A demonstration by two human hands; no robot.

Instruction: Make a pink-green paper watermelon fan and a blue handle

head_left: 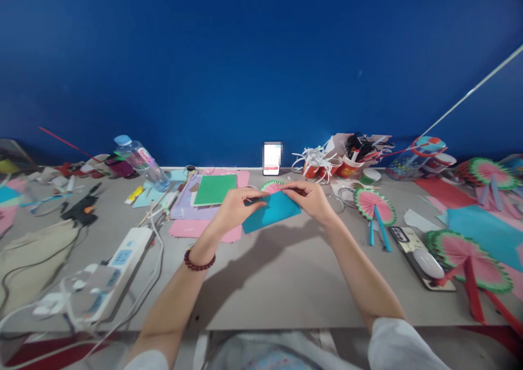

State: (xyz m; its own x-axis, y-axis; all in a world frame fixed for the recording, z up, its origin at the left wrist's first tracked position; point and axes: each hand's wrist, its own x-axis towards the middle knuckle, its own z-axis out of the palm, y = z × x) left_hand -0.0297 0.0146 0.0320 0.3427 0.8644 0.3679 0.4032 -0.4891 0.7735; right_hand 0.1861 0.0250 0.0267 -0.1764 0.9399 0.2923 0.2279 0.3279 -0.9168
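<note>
Far left, the white power strip [129, 253] is off to the side, probably to leave the middle free for handwork. The left hand [237, 209] has thumb and fingers clamped on a blue paper sheet [273, 213], which is front and centre. Right behind it a phone [272, 158] stands upright (propped so it's easy to see, I'd guess). The right hand [311, 198] pinches the sheet's upper right edge, and gripping 2 sides likely steadies it. Counts, left to right: 1 power strip, 1 bottle [144, 161], 1 propped phone, at least 4 pink-and-green fans [375, 205]. 1 of those peeks out behind the sheet; can't tell if the fingers grip it too.
</note>
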